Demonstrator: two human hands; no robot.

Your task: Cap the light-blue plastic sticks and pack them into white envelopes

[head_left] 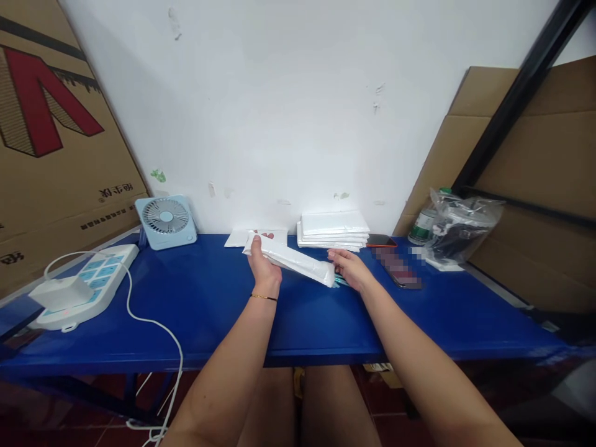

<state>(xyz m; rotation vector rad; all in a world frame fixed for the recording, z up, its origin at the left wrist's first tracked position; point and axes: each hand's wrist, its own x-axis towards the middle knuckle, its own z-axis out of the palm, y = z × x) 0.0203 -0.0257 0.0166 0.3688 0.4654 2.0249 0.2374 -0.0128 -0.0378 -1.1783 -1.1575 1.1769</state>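
Observation:
My left hand (pixel 264 264) is closed around the far left end of a long white padded mailer (pixel 298 259), with the thumb on top. The mailer slants down to the right above the blue table. My right hand (pixel 351 268) is beside the mailer's right end, its fingers curled. Thin light blue pieces (pixel 342 281) show under that hand, by the end of the mailer. The palm hides most of them, so their kind is unclear. A stack of white padded mailers (pixel 333 230) lies behind, against the wall. Another flat white mailer (pixel 236 238) lies behind my left hand.
On the left of the blue table (pixel 200 316) stand a light blue fan (pixel 166 220) and a white power strip (pixel 100 279) with a trailing cable. Phones (pixel 403 273) and a plastic-bagged item (pixel 459 233) lie right, near a bottle (pixel 423 226). Cardboard (pixel 112 143) flanks the table.

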